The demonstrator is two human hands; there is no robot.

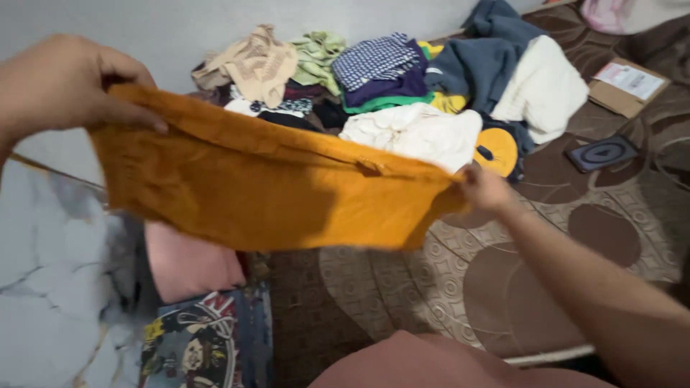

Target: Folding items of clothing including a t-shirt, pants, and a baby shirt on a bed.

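Head view, read from left to right. At far left, the left hand is closed on one top corner of an orange cloth, thumb and fingers pinching the folded edge. The cloth hangs stretched in the air between both hands, above the near edge of the bed, its upper edge sloping down toward the right. Below the cloth at left lies a pale marbled floor; beside it, a pink cushion rests above a printed dark fabric with cartoon figures. Behind the cloth, against the grey wall, a pile of clothes sits on the bed: a beige garment, a light green one, a blue-and-white checked piece, a white garment and a grey-blue one. To the right of centre, the right hand grips the opposite corner of the orange cloth, fingers closed on it, with the forearm running to the lower right. The bed cover is brown with round patterns. At far right, a dark phone lies flat on the cover, and a cardboard box lies just beyond it.
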